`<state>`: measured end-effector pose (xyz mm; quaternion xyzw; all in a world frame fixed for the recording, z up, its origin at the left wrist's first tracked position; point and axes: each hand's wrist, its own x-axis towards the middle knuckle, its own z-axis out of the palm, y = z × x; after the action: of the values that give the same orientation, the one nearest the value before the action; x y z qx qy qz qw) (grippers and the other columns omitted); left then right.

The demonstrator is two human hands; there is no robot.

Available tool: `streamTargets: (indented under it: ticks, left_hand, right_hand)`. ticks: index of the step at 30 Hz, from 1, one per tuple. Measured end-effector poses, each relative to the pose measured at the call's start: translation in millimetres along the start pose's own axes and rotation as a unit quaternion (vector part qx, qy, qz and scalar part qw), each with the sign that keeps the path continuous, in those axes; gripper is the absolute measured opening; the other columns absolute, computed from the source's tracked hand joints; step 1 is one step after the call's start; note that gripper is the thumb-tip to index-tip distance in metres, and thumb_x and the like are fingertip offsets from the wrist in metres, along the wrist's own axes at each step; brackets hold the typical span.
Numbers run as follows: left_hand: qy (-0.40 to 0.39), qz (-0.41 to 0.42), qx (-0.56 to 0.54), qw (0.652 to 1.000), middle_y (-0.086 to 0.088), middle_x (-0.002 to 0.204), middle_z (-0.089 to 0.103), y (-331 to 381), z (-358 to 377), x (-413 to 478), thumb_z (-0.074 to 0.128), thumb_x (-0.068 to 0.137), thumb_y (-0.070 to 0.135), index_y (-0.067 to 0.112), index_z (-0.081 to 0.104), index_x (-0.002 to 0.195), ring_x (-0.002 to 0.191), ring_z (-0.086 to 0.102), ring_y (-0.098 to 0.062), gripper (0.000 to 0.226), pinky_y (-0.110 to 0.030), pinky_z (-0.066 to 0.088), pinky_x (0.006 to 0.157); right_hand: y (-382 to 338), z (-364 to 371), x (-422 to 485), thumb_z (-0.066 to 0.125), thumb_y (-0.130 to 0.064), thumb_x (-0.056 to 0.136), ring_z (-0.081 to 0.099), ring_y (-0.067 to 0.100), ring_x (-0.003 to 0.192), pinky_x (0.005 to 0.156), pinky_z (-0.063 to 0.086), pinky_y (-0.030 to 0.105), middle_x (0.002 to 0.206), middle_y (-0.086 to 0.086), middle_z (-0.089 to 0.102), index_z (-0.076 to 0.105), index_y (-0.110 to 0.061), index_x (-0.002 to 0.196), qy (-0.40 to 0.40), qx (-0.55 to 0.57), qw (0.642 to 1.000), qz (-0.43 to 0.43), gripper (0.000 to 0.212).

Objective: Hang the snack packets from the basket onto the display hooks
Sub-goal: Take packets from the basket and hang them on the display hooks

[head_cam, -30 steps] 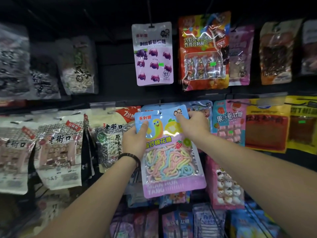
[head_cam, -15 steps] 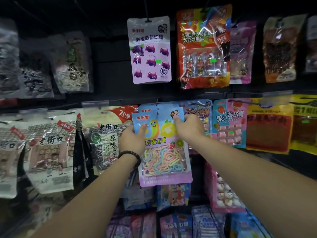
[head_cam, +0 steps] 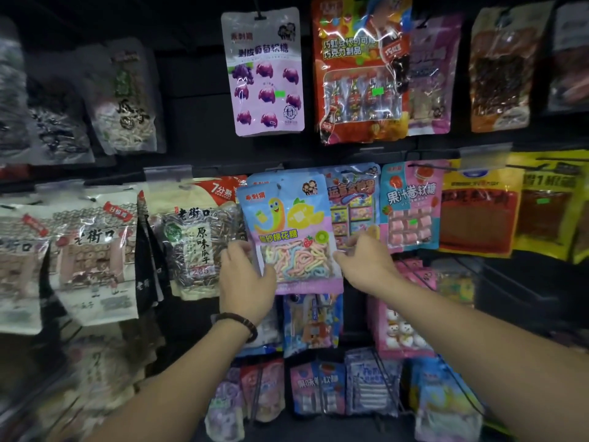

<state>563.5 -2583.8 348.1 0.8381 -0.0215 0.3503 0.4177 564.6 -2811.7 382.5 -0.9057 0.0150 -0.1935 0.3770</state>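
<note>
Your marshmallow packet (head_cam: 290, 231) hangs near upright between your hands. It has a blue top with a cartoon worm and lemon, a clear window of pastel twisted ropes, and a lilac strip below. Its top hole sits on the display hook (head_cam: 279, 186), above your fingers. Your left hand (head_cam: 245, 279) pinches the lower-left edge, and your right hand (head_cam: 366, 263) touches the lower-right edge.

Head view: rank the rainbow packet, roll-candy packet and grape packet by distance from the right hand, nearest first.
1. rainbow packet: touching the right hand, on its left.
2. roll-candy packet: same row, just up and right.
3. grape packet: top row, up and left.
</note>
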Motion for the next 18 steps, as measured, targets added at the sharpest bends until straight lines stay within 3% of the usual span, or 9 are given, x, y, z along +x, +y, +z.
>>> streamTargets:
  ticks: [5,7,12,14,16,18]
  left_hand:
    - [-0.167,0.096,0.019,0.981,0.012,0.095,0.058,-22,2,-99,0.068,0.100,0.025,0.031,0.054,0.104,0.081,0.059,-0.009,0.016,-0.034,0.054,0.072]
    - [-0.225,0.105,0.031,0.968,0.015,0.090,0.059,-41,7,-141,0.065,0.100,0.028,0.038,0.053,0.099,0.079,0.060,-0.008,0.015,-0.032,0.054,0.070]
    - [-0.316,0.022,0.016,0.948,0.011,0.082,0.064,-101,24,-246,0.056,0.094,0.030,0.031,0.058,0.093,0.073,0.062,-0.011,0.003,-0.030,0.050,0.066]
    - [-0.353,0.006,0.039,0.935,0.011,0.081,0.068,-125,33,-284,0.060,0.095,0.027,0.031,0.058,0.092,0.077,0.064,-0.010,0.005,-0.023,0.043,0.068]
    - [-0.411,-0.022,0.056,0.910,0.011,0.085,0.071,-149,46,-313,0.066,0.095,0.027,0.028,0.064,0.100,0.079,0.067,-0.011,0.006,-0.021,0.044,0.073]
    - [-0.455,-0.044,0.051,0.888,0.015,0.093,0.068,-170,58,-336,0.070,0.094,0.028,0.028,0.066,0.105,0.086,0.070,-0.014,0.012,-0.027,0.051,0.081]
  right_hand:
    - [59,25,-74,0.066,-0.030,0.106,0.064,0.016,0.070,0.056,0.045,0.028,0.087,-0.003,0.067,0.059,-0.024,0.106,-0.036,0.038,0.999,0.008,0.009]
    - [86,40,-104,0.068,-0.027,0.103,0.062,0.010,0.066,0.057,0.045,0.028,0.079,-0.006,0.067,0.061,-0.027,0.094,-0.039,0.050,0.998,0.011,0.011]
    - [154,81,-168,0.070,-0.016,0.096,0.062,0.007,0.066,0.059,0.043,0.018,0.067,-0.001,0.065,0.060,-0.028,0.078,-0.043,0.084,0.995,0.043,0.024]
    - [188,109,-193,0.069,-0.015,0.094,0.067,0.016,0.067,0.066,0.052,0.030,0.069,0.005,0.069,0.063,-0.027,0.077,-0.074,0.100,0.987,0.106,0.022]
    - [238,150,-222,0.069,-0.029,0.084,0.073,0.028,0.074,0.073,0.060,0.044,0.071,0.004,0.074,0.070,-0.028,0.077,-0.132,0.125,0.967,0.180,0.008]
    - [289,192,-255,0.062,-0.045,0.067,0.076,0.030,0.074,0.074,0.063,0.050,0.071,0.003,0.077,0.076,-0.034,0.075,-0.183,0.133,0.934,0.277,0.020]
